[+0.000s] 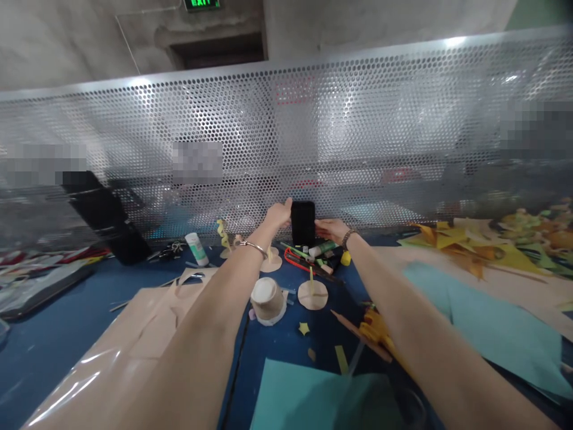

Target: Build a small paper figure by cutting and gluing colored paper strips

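Both arms are stretched out to the back of the table. A black phone (303, 222) stands upright there, close to the perforated metal panel. My left hand (280, 214) grips its left edge, thumb up. At its right edge my right hand (332, 228) pinches the side with bent fingers. Just below the phone lie a red-edged tool (299, 261), a glue stick (322, 248) and other small items. Nearer to me are a round beige paper disc (313, 295) with a yellow strip upright on it, and an upturned paper cup (267, 300).
The perforated panel (250, 131) closes off the table's back. Turquoise paper (295, 394) lies in front, beige sheets (152, 334) at left, yellow paper pieces (443, 239) at right. A yellow glue gun (376, 328) lies under my right forearm. A white-green bottle (197, 249) stands at left.
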Available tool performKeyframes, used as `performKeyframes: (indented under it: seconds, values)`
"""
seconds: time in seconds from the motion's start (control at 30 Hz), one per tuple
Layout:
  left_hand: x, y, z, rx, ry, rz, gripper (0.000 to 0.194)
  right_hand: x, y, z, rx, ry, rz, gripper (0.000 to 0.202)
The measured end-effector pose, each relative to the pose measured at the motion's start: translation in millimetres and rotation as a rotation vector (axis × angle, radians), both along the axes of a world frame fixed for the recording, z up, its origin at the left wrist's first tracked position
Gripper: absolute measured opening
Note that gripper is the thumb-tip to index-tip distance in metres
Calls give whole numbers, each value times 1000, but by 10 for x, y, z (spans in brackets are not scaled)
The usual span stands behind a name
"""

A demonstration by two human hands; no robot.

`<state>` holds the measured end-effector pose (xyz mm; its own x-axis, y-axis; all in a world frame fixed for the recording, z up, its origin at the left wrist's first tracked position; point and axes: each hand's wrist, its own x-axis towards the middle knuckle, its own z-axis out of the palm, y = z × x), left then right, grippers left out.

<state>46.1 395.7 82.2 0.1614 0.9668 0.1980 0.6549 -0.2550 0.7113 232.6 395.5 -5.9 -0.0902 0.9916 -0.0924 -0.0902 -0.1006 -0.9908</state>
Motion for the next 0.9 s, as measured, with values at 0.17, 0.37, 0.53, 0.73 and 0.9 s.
performKeyframes:
  seconds: [0.17, 0.37, 0.53, 0.73, 0.9]
  values:
    - [-23, 19, 13, -261, -115, 76, 31, -3, 44, -47, 8, 38, 28, 29]
    - [-68, 13, 24, -353, -255, 83, 29, -26, 106, -92, 26, 84, 37, 29]
    - [-33, 57, 72, -358, -338, 64, 33, 24, 101, -94, 37, 115, 47, 29]
    - [-1, 83, 107, -322, -380, 53, 33, 60, 75, -63, 58, 119, 61, 29]
    - [-8, 129, 48, -276, -348, 85, 32, 8, 93, -69, 76, 109, 57, 30]
